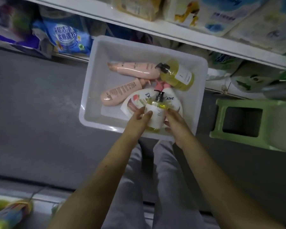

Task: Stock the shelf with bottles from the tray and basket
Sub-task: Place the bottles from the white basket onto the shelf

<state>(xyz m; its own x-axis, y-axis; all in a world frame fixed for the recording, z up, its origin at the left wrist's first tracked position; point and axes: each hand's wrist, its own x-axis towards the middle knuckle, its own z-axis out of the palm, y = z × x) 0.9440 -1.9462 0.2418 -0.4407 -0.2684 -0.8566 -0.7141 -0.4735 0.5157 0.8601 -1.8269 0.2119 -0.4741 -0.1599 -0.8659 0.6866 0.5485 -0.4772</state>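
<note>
Left hand [138, 120], right hand [177, 124], both gripping pump bottle [155, 115]

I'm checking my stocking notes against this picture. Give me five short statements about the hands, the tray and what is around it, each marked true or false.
1. Both the left hand and the right hand have a grip on the held pump bottle. True.
2. The tray holds no pink tubes. False: two pink tubes lie in it.
3. A second pump bottle with yellow liquid lies on its side in the tray. True.
4. The green stool stands to the left of the tray. False: it stands to the right.
5. The held pump bottle's pump head is white. False: it is dark.
</note>
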